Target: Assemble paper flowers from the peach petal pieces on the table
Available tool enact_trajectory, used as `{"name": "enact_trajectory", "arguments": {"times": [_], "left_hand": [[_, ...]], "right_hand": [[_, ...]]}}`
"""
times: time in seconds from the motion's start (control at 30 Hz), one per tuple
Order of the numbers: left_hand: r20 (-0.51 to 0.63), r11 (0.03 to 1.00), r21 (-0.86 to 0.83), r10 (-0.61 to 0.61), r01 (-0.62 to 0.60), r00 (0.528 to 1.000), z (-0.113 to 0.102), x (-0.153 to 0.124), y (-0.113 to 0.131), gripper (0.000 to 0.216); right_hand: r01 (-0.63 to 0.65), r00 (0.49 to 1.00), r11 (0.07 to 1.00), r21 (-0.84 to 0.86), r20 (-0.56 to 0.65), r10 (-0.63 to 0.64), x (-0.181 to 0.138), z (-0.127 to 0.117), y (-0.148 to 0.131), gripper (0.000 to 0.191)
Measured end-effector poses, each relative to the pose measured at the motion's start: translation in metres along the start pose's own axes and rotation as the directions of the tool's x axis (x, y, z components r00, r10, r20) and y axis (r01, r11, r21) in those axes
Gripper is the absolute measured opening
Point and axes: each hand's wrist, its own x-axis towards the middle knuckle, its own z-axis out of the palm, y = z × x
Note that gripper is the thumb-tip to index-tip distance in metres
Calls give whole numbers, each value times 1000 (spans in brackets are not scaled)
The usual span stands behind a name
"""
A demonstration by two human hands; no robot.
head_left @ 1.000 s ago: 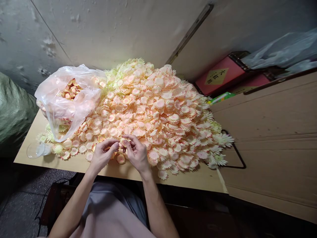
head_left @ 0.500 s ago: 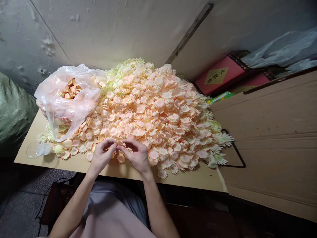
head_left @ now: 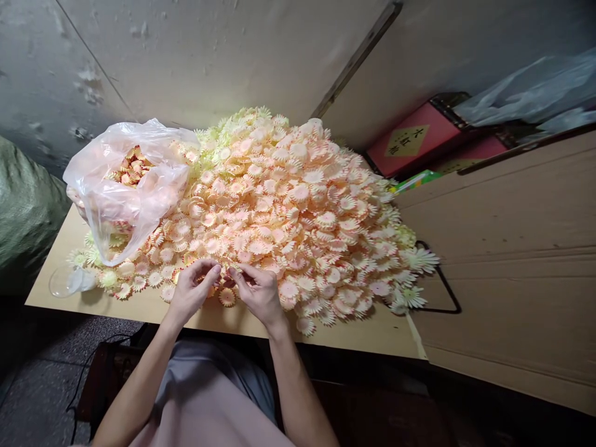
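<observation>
Low over the front edge of a big heap of artificial flower heads (head_left: 265, 211), both hands are raised close together with fingertips bent inward. My left hand (head_left: 192, 290) is closed in a pinch, thumb against the index finger. My right hand (head_left: 261, 295) pinches too, just to the right of it. A small red-edged artificial flower (head_left: 224, 273) seems to be between the fingertips, partly covered and blending with the heap. Just below the hands, a single round flower head (head_left: 227, 297) lies on the table (head_left: 205, 318). The flower heads are pale cream-pink with jagged petals.
A translucent plastic bag (head_left: 130, 198) with red-tipped pieces inside stands at the left. Near it a clear plastic cup (head_left: 69, 281) lies on its side. Cardboard (head_left: 503, 267) and red boxes (head_left: 419, 139) border the right; a green sack (head_left: 28, 217) is at the far left.
My right hand's fingertips have drawn slightly away from the left ones, leaving a small gap. The left hand has hardly moved, and the heap looks the same.
</observation>
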Motion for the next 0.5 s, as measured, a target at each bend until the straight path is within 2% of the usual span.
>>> {"name": "enact_trajectory", "arguments": {"times": [0.17, 0.3, 0.4, 0.5], "left_hand": [[20, 998, 52, 29, -30, 999, 1, -1, -3, 31], [-29, 983, 144, 124, -119, 992, 4, -3, -4, 23], [-59, 981, 152, 129, -119, 990, 8, -5, -3, 22], [-70, 995, 77, 61, -56, 996, 10, -5, -1, 24]], "right_hand": [[10, 998, 998, -62, 62, -6, 1, -3, -2, 28], [-119, 990, 986, 115, 95, 108, 3, 1, 2, 22], [-210, 978, 929, 304, 52, 204, 4, 4, 5, 29], [-137, 980, 928, 345, -92, 179, 4, 6, 5, 27]]}}
